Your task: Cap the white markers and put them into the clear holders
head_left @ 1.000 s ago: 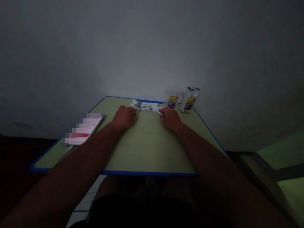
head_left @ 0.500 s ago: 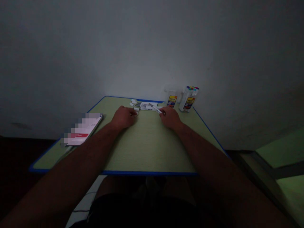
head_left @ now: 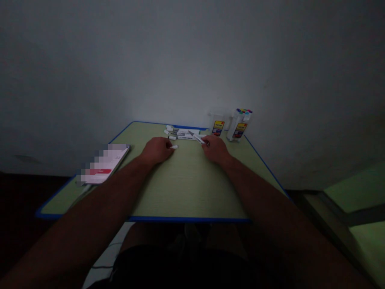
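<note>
Between the fingertips of my left hand (head_left: 157, 149), closed just above the table, is a small white marker cap (head_left: 175, 147). My right hand (head_left: 215, 148) is wrapped round an uncapped white marker (head_left: 198, 139), its grey tip end pointing up and left. Behind and between both hands lie several white markers (head_left: 185, 135) side by side. To their left, loose white caps (head_left: 169, 128) rest on the tabletop, one of them (head_left: 172, 137) close behind my left fingers.
A clear plastic case (head_left: 218, 124) with a yellow label stands at the back right. Beside it, a second case (head_left: 236, 130) holds several markers with coloured ends. A tablet-like device (head_left: 110, 167), partly pixelated, lies at left on the blue-edged table (head_left: 189, 184); a wall rises behind.
My left hand has shifted slightly towards me, and the white cap in its fingers now shows more. My right hand and its marker have hardly moved.
</note>
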`<move>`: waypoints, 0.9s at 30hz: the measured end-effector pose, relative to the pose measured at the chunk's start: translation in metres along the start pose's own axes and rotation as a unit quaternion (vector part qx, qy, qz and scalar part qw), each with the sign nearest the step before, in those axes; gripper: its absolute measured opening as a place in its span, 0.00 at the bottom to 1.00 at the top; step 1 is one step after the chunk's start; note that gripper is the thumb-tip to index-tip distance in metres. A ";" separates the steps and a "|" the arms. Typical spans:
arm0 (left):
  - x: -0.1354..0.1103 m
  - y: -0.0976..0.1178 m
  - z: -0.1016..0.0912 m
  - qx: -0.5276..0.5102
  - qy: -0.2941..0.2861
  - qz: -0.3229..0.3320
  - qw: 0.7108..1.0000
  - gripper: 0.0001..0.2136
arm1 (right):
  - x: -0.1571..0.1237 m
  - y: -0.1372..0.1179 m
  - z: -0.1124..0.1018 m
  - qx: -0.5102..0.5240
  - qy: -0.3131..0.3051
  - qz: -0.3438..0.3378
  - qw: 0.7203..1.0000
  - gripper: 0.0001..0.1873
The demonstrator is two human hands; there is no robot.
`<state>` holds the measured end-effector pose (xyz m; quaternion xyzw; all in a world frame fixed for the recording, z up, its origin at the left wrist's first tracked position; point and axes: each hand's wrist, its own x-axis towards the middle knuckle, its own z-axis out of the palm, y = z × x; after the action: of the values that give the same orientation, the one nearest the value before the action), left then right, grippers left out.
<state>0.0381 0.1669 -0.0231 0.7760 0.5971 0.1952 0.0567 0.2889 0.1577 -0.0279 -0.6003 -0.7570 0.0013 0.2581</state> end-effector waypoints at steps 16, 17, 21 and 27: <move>-0.005 0.011 -0.006 -0.104 0.059 -0.004 0.993 0.07 | -0.001 -0.003 -0.001 0.003 0.005 -0.006 1.000 0.14; -0.004 0.011 -0.006 -0.115 0.063 -0.004 0.991 0.07 | -0.001 -0.003 -0.001 0.005 0.007 -0.007 1.000 0.14; -0.003 0.009 -0.004 -0.160 0.077 -0.005 0.984 0.07 | -0.002 -0.004 -0.002 0.009 0.008 -0.010 1.000 0.14; 0.000 0.005 -0.002 -0.225 0.076 -0.021 0.971 0.10 | -0.002 -0.004 -0.002 0.015 0.011 -0.006 1.000 0.13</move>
<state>0.0421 0.1651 -0.0194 0.7132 0.5566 0.3820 0.1888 0.2864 0.1541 -0.0256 -0.5914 -0.7579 0.0046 0.2752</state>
